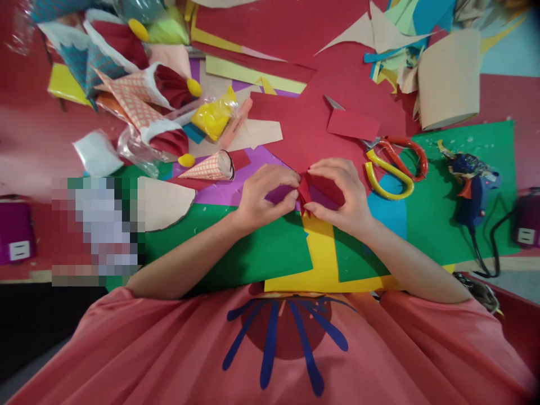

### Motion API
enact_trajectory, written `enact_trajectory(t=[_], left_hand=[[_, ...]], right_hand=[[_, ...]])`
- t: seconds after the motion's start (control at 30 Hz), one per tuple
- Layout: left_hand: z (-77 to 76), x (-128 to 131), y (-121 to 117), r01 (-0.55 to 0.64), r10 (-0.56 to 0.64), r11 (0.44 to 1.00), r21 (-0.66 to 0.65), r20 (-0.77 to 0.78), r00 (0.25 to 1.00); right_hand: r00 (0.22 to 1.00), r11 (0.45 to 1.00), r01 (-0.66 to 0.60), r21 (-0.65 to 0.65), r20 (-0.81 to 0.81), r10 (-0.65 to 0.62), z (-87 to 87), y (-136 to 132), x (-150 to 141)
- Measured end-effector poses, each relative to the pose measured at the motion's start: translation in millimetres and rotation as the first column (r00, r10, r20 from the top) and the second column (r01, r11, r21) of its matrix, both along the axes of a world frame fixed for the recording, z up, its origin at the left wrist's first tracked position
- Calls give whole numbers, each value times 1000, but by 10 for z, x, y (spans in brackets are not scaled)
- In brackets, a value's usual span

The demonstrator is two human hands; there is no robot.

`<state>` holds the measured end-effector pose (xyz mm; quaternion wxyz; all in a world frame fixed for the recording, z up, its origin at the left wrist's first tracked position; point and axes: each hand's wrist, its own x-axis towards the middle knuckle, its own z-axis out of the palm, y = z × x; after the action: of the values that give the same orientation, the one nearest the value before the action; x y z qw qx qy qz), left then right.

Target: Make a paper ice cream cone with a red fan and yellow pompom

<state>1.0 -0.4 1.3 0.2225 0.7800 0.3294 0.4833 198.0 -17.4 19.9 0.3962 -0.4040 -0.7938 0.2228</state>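
A small piece of folded red paper (304,194) is held upright between my two hands, with pleat-like folds in it. My left hand (265,194) pinches its left side between thumb and fingertips. On the opposite side, my right hand (343,191) grips it the same way, fingers curved. Beyond my left hand lies a small checkered paper cone (206,167) with a dark line around its rim. Scissors (396,163) with red and yellow handles rest to the right of my right hand, a red paper rectangle (353,125) partly covering their blades.
Finished-looking checkered cones with red pleats (139,107) crowd the upper left, near a yellow clay packet (215,115). A cream paper piece (162,203) lies left. A blue glue gun (476,185) with a cord sits right, below a beige paper roll (449,79). Green sheets (236,247) cover the front.
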Motion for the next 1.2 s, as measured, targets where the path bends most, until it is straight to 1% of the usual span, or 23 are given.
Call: enact_trajectory(t=[0.27,0.47,0.73,0.87,1.07,1.2], left_hand=[[3,-6,1,4,-4,1000,18,-12,1000],[5,-6,0,-2,2,1000,22,-12,1000],[9,-2,1,-18,18,1000,25,-25,1000],[9,-2,-1,-23,24,999,30,-30,999],[33,-14,0,-3,12,997,75,-125,992],[46,1,9,37,-21,989,146,-107,994]], right_hand=[[999,998,0,-60,33,2,-10,-2,16],[1000,999,9,-34,0,-9,-13,5,12],[999,999,45,17,12,-45,-36,2,9],[998,998,58,37,10,-59,-16,4,6],[1000,999,-13,38,-28,14,14,7,-23],[998,997,-39,70,-56,43,-11,6,-44]])
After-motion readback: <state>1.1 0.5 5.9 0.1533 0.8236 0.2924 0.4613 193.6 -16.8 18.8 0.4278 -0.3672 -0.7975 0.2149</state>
